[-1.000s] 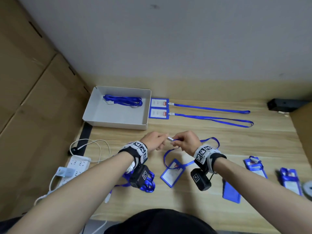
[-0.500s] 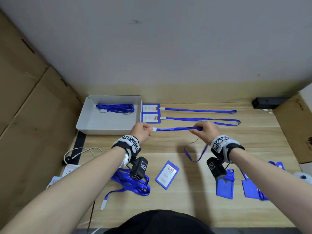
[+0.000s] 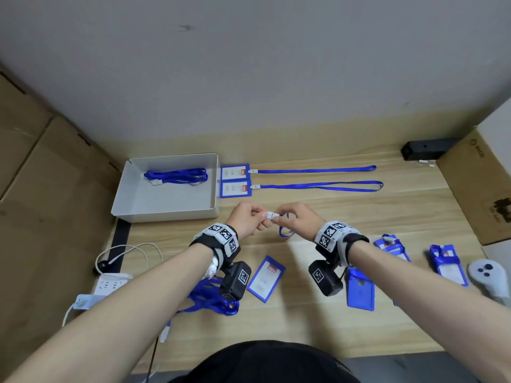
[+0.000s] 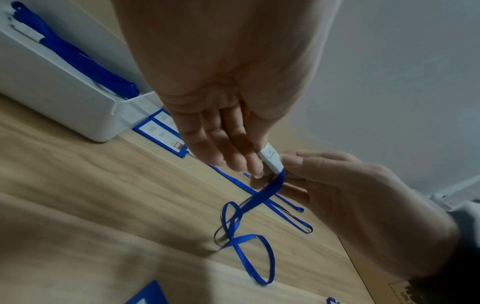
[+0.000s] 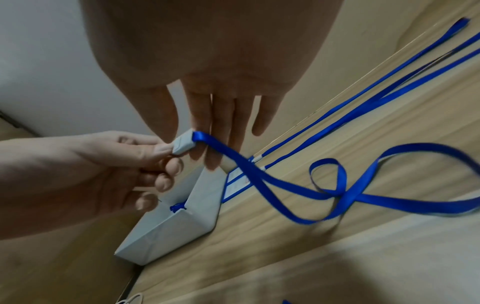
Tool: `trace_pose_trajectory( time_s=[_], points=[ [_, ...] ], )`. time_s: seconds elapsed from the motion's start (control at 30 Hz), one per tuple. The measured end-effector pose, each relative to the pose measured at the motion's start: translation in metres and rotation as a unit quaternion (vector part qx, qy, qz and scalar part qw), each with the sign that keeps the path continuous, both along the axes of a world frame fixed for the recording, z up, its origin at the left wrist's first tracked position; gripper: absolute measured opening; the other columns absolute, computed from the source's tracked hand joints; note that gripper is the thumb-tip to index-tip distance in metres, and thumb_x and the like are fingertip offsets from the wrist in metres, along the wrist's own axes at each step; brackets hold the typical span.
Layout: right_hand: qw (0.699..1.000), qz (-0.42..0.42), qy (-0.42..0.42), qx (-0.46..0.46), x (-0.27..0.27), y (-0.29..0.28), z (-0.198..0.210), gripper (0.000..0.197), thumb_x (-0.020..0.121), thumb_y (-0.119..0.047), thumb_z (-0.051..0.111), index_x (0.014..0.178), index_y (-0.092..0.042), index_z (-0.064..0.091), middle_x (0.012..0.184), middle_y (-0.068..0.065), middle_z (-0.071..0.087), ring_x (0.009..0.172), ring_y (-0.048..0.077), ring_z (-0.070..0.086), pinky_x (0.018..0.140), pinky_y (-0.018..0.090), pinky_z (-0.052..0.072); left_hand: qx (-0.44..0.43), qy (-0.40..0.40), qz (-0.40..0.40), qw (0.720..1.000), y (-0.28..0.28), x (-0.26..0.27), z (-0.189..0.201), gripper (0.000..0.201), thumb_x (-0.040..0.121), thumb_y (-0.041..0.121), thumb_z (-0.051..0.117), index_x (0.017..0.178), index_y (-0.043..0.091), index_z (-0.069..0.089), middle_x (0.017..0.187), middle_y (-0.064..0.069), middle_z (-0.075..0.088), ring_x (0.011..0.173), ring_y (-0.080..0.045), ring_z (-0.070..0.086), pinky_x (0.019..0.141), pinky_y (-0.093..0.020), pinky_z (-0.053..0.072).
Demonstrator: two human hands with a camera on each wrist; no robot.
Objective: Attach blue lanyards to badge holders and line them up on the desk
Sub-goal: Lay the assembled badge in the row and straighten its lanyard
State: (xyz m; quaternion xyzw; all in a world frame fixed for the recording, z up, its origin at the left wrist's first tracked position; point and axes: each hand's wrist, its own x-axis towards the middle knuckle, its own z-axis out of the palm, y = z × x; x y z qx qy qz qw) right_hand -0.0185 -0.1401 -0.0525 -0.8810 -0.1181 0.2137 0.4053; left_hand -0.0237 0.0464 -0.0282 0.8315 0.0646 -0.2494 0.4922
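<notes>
Both hands meet above the middle of the desk [image 3: 318, 322] on one blue lanyard [image 3: 284, 234]. My left hand [image 3: 262, 217] pinches its white clip [image 4: 270, 158] between thumb and fingers. My right hand [image 3: 278, 219] pinches the same lanyard [image 5: 259, 185] where the ribbon leaves the clip [image 5: 183, 145]. The rest of the ribbon [image 4: 249, 246] lies slack in loops on the desk. A loose badge holder [image 3: 266, 277] lies face up below the hands. Two badge holders [image 3: 235, 172] [image 3: 235, 189] with lanyards clipped on lie in a row at the back, their ribbons [image 3: 312, 170] stretched to the right.
A white box [image 3: 132, 205] at back left holds a bundled lanyard [image 3: 175, 175]. A pile of lanyards [image 3: 213, 302] lies under my left wrist. Several more badge holders [image 3: 360, 290] [image 3: 448, 265] lie at the right, beside a white controller [image 3: 486, 275]. A power strip [image 3: 110, 284] and cardboard boxes [image 3: 475, 189] flank the desk.
Half a second ago my hands were apart with the lanyard stretched between them. My right hand has slid back to the clip, and the ribbon has gone slack onto the desk.
</notes>
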Motion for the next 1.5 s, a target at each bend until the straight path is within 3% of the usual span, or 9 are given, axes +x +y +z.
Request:
trace_pose_trajectory(
  time_s=[0.1, 0.3, 0.4, 0.57, 0.73, 0.87, 1.0, 1.13, 1.5],
  points=[
    [0.998, -0.017, 0.007, 0.055, -0.005, 0.003, -0.004, 0.024, 0.085, -0.041, 0.060, 0.081, -0.019, 0.068, 0.070, -0.002, 0.069, 0.064, 0.018, 0.060, 0.067, 0.044, 0.052, 0.011, -0.017, -0.005, 1.000, 0.000, -0.004, 0.002, 0.018, 0.099, 0.018, 0.052, 0.101, 0.011, 0.069, 0.081, -0.001, 0.073, 0.069, -0.012, 0.060, 0.056, -0.022, 0.046],
    [0.993, -0.031, 0.029, 0.113, -0.007, 0.004, -0.001, 0.015, 0.092, -0.026, 0.064, 0.084, -0.019, 0.075, 0.067, -0.001, 0.069, 0.063, 0.010, 0.061, 0.067, 0.034, 0.052, 0.094, -0.097, -0.034, 0.990, 0.007, -0.007, 0.005, 0.015, 0.088, 0.036, 0.066, 0.088, 0.025, 0.076, 0.068, 0.014, 0.073, 0.074, 0.000, 0.068, 0.073, -0.028, 0.056],
    [0.993, -0.030, 0.031, 0.113, -0.008, 0.007, 0.007, 0.016, 0.092, -0.023, 0.063, 0.083, -0.018, 0.076, 0.066, -0.002, 0.068, 0.060, 0.008, 0.058, 0.064, 0.028, 0.050, 0.155, -0.125, -0.056, 0.978, 0.006, -0.011, 0.008, 0.022, 0.085, 0.043, 0.058, 0.086, 0.029, 0.076, 0.066, 0.012, 0.071, 0.075, -0.005, 0.067, 0.068, -0.029, 0.056],
    [0.995, -0.015, 0.004, 0.099, -0.014, 0.009, 0.006, 0.020, 0.091, -0.027, 0.062, 0.078, -0.018, 0.075, 0.065, 0.002, 0.069, 0.059, 0.009, 0.057, 0.064, 0.037, 0.051, 0.268, -0.162, -0.114, 0.943, 0.005, -0.015, 0.011, 0.026, 0.075, 0.039, 0.050, 0.078, 0.024, 0.070, 0.063, -0.002, 0.059, 0.066, -0.024, 0.057, 0.054, -0.034, 0.048],
    [0.996, 0.012, 0.002, 0.092, -0.015, 0.006, 0.006, 0.018, 0.092, -0.025, 0.064, 0.080, -0.019, 0.075, 0.065, -0.001, 0.069, 0.059, 0.007, 0.058, 0.059, 0.029, 0.049, 0.226, -0.128, -0.116, 0.959, 0.003, -0.016, 0.012, 0.021, 0.077, 0.026, 0.053, 0.060, 0.015, 0.056, 0.055, 0.000, 0.050, 0.056, -0.020, 0.043, 0.050, -0.031, 0.037],
    [0.999, 0.006, 0.011, 0.053, -0.016, -0.005, 0.001, 0.020, 0.090, -0.025, 0.063, 0.077, -0.015, 0.073, 0.069, 0.007, 0.069, 0.057, 0.013, 0.057, 0.061, 0.040, 0.052, 0.128, -0.072, -0.109, 0.983, 0.014, -0.020, -0.004, 0.014, 0.081, 0.024, 0.060, 0.078, 0.024, 0.074, 0.069, 0.004, 0.073, 0.067, -0.012, 0.071, 0.070, -0.037, 0.061],
    [1.000, 0.000, 0.023, 0.021, -0.023, -0.014, -0.010, 0.023, 0.087, -0.032, 0.062, 0.071, -0.018, 0.071, 0.066, 0.007, 0.069, 0.055, 0.021, 0.058, 0.060, 0.043, 0.053, 0.101, -0.068, -0.114, 0.986, 0.006, -0.033, -0.021, 0.018, 0.082, 0.038, 0.060, 0.091, 0.027, 0.072, 0.078, 0.013, 0.073, 0.071, -0.004, 0.070, 0.077, -0.035, 0.059],
    [0.999, 0.009, 0.037, -0.017, -0.032, -0.017, -0.015, 0.029, 0.081, -0.045, 0.061, 0.063, -0.024, 0.067, 0.064, 0.004, 0.068, 0.059, 0.027, 0.064, 0.058, 0.045, 0.055, 0.123, -0.084, -0.083, 0.985, -0.008, -0.038, -0.033, 0.013, 0.076, 0.045, 0.059, 0.081, 0.035, 0.066, 0.078, 0.014, 0.070, 0.078, -0.008, 0.067, 0.077, -0.035, 0.057],
    [0.995, -0.053, 0.059, 0.063, -0.040, -0.016, -0.014, 0.027, 0.087, -0.027, 0.071, 0.062, -0.017, 0.072, 0.061, 0.003, 0.068, 0.053, 0.010, 0.053, 0.057, 0.030, 0.044, 0.105, -0.108, -0.059, 0.987, -0.011, -0.040, -0.039, 0.015, 0.078, 0.041, 0.063, 0.081, 0.028, 0.072, 0.070, 0.012, 0.071, 0.075, -0.007, 0.067, 0.075, -0.036, 0.057]
  ],
)
